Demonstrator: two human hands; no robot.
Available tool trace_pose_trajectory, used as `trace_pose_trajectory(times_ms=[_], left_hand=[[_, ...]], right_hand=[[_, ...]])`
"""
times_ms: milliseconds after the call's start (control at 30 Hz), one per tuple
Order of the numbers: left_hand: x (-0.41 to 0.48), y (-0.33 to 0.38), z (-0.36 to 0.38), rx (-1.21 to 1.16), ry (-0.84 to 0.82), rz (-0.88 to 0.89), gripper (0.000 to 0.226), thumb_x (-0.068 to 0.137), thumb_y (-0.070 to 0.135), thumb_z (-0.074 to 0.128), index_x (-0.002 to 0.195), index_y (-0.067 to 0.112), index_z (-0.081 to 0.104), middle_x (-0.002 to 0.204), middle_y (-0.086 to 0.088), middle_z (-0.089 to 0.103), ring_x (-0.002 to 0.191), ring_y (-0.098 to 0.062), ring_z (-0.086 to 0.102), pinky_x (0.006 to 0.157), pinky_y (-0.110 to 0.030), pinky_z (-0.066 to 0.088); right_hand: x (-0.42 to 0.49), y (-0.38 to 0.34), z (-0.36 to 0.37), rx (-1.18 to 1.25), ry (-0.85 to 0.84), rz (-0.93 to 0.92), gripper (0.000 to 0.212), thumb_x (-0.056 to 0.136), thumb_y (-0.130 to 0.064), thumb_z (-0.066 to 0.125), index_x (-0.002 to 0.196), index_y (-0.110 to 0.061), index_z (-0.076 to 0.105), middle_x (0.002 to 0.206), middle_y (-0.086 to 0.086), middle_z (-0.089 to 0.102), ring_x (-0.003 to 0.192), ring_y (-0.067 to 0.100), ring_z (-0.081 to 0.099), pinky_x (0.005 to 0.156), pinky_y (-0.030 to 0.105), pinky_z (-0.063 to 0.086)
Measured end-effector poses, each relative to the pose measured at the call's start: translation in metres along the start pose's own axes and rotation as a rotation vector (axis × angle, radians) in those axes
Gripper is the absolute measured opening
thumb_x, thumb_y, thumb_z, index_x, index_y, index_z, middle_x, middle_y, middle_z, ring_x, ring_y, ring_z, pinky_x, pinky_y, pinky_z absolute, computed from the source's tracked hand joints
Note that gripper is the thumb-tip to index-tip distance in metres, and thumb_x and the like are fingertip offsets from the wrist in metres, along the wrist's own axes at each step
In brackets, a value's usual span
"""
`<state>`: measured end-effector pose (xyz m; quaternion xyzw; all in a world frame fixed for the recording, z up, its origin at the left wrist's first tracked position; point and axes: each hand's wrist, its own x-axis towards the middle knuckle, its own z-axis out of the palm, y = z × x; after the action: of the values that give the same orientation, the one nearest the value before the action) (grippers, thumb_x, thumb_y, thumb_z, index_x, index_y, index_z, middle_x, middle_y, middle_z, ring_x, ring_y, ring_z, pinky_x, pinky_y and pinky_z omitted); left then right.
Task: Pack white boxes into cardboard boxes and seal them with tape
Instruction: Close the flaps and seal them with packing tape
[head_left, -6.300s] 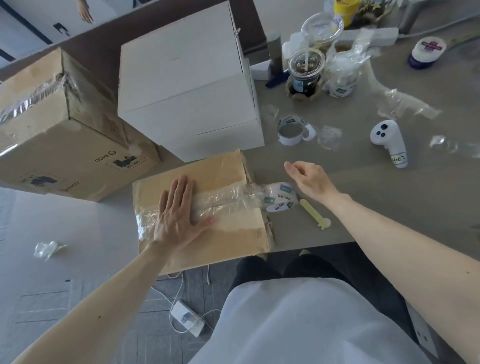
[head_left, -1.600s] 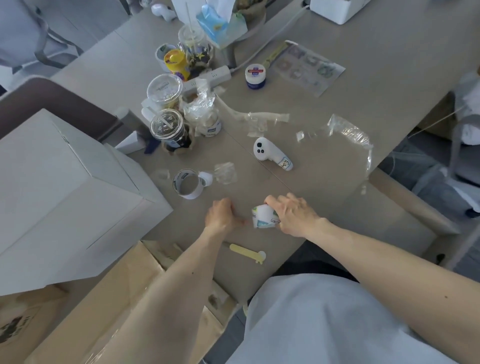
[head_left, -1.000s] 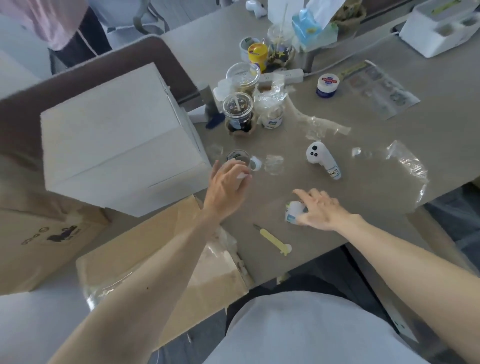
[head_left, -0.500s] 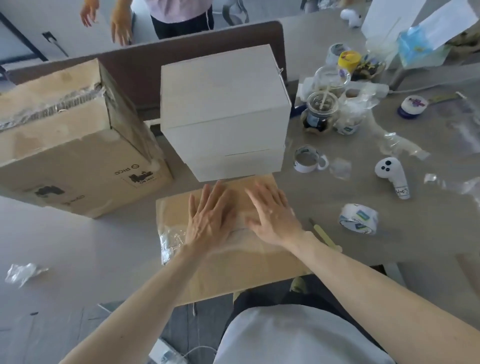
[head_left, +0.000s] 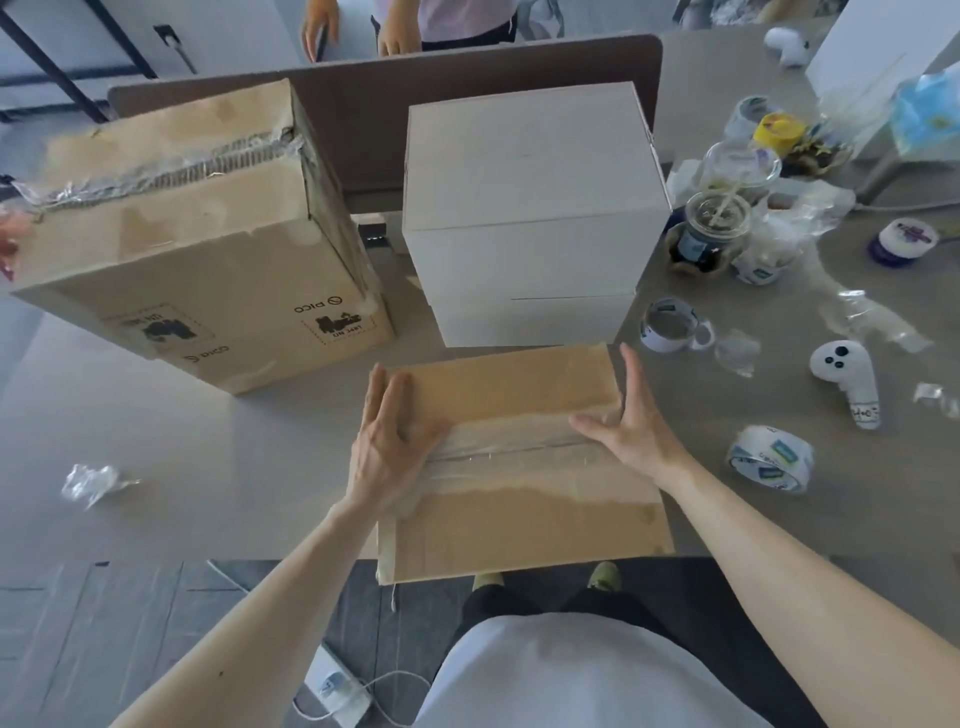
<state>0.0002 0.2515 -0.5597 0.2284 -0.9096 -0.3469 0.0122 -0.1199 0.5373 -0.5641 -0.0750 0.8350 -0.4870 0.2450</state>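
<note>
Head: cardboard box (head_left: 524, 525), cluttered grey table (head_left: 857, 525)

Taped carton (head_left: 519, 467) at bench (head_left: 208, 467) front edge; white boxes (head_left: 530, 218) stacked behind it; larger carton (head_left: 192, 234) left; tape roll (head_left: 770, 465) right.

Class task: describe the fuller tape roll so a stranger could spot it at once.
Start at the taped cardboard box at the table's near edge. Right of it, past the right hand, lies the tape roll. Unlike the near-empty roll farther back, it is thickly wound.
</note>
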Motion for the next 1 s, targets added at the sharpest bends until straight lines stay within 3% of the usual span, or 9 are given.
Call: trace_pose_trajectory(times_ms=[67, 200, 333, 467, 567, 667, 800, 900, 1000], left_hand=[[0.0, 0.0, -0.001, -0.093, 0.007, 0.008, 0.082, 0.083, 0.047, 0.074, 0.151, 0.034, 0.03, 0.162, 0.018, 0.011, 0.134, 0.021, 0.012, 0.101, -0.03, 0.037], [-0.001, -0.003, -0.002, -0.34, 0.006, -0.079, 0.107, 0.079, 0.047, 0.078, 0.158, 0.035, 0.007, 0.164, 0.016, 0.005, 0.138, 0.009, 0.026, 0.113, -0.026, 0.032], [0.001, -0.004, 0.001, -0.582, -0.015, -0.222, 0.109, 0.081, 0.029, 0.075, 0.157, 0.038, -0.003, 0.145, 0.003, 0.043, 0.056, -0.001, 0.059, 0.048, -0.021, 0.052], [0.005, -0.01, -0.001, -0.683, -0.014, -0.294, 0.104, 0.08, 0.053, 0.075, 0.152, 0.05, 0.0, 0.164, 0.015, 0.01, 0.142, -0.033, 0.036, 0.111, -0.062, 0.034], [0.005, -0.008, 0.0, -0.767, -0.031, -0.418, 0.085, 0.091, 0.062, 0.051, 0.156, 0.042, 0.002, 0.166, -0.004, 0.01, 0.149, -0.029, 0.024, 0.119, -0.051, 0.025], [0.006, -0.007, -0.002, -1.005, -0.138, -0.581, 0.073, 0.095, 0.071, 0.026, 0.146, 0.022, 0.047, 0.137, -0.015, 0.059, 0.12, -0.033, 0.061, 0.095, -0.045, 0.053], [0.007, -0.01, -0.004, -0.982, -0.17, -0.617, 0.089, 0.086, 0.085, 0.021, 0.133, 0.02, 0.059, 0.103, -0.019, 0.073, 0.086, -0.034, 0.072, 0.064, -0.038, 0.059], [0.005, -0.019, -0.007, -0.619, -0.032, -0.483, 0.099, 0.068, 0.099, 0.031, 0.15, 0.041, 0.032, 0.13, -0.018, 0.06, 0.112, -0.045, 0.06, 0.094, -0.055, 0.051], [-0.011, -0.009, -0.016, -0.323, 0.014, -0.155, 0.093, 0.076, 0.082, 0.041, 0.155, 0.038, 0.019, 0.165, 0.006, 0.016, 0.147, -0.013, 0.021, 0.114, -0.04, 0.02]], right_hand=[[0.002, 0.006, -0.001, 0.18, -0.035, 0.057, 0.115, 0.078, -0.033, 0.08, 0.153, -0.038, -0.007, 0.162, -0.011, 0.004, 0.146, 0.011, 0.016, 0.114, 0.033, 0.023], [0.01, 0.014, 0.0, 0.396, -0.11, 0.107, 0.121, 0.075, -0.027, 0.082, 0.151, -0.043, -0.011, 0.157, -0.008, 0.021, 0.129, 0.008, 0.045, 0.092, 0.018, 0.043], [0.016, 0.018, 0.001, 0.515, -0.143, 0.205, 0.143, 0.05, -0.057, 0.09, 0.149, -0.046, -0.012, 0.153, 0.0, 0.036, 0.132, 0.015, 0.045, 0.11, 0.039, 0.031], [0.02, 0.018, 0.005, 0.53, -0.103, 0.264, 0.119, 0.07, -0.061, 0.074, 0.153, -0.041, -0.009, 0.131, -0.011, 0.06, 0.144, 0.015, 0.027, 0.113, 0.035, 0.015], [0.027, 0.013, 0.005, 0.578, -0.011, 0.268, 0.098, 0.086, -0.064, 0.054, 0.156, -0.026, -0.003, 0.138, -0.018, 0.051, 0.139, 0.013, 0.033, 0.112, 0.027, 0.017], [0.037, 0.031, 0.004, 0.59, -0.022, 0.303, 0.099, 0.083, -0.076, 0.049, 0.156, -0.019, 0.013, 0.16, -0.005, 0.023, 0.148, 0.015, 0.019, 0.122, 0.038, 0.011], [0.031, 0.02, 0.004, 0.457, -0.053, 0.287, 0.068, 0.098, -0.066, 0.022, 0.131, -0.018, 0.058, 0.117, -0.007, 0.067, 0.119, 0.01, 0.059, 0.105, 0.026, 0.043], [0.019, 0.006, -0.004, 0.156, 0.052, 0.214, 0.088, 0.082, -0.085, 0.022, 0.153, -0.033, 0.022, 0.152, -0.003, 0.035, 0.147, 0.021, 0.02, 0.12, 0.049, 0.014], [0.0, -0.001, -0.008, -0.172, 0.051, 0.055, 0.08, 0.084, -0.073, 0.035, 0.151, -0.046, 0.001, 0.163, -0.009, -0.006, 0.15, 0.026, 0.004, 0.118, 0.057, 0.012]])
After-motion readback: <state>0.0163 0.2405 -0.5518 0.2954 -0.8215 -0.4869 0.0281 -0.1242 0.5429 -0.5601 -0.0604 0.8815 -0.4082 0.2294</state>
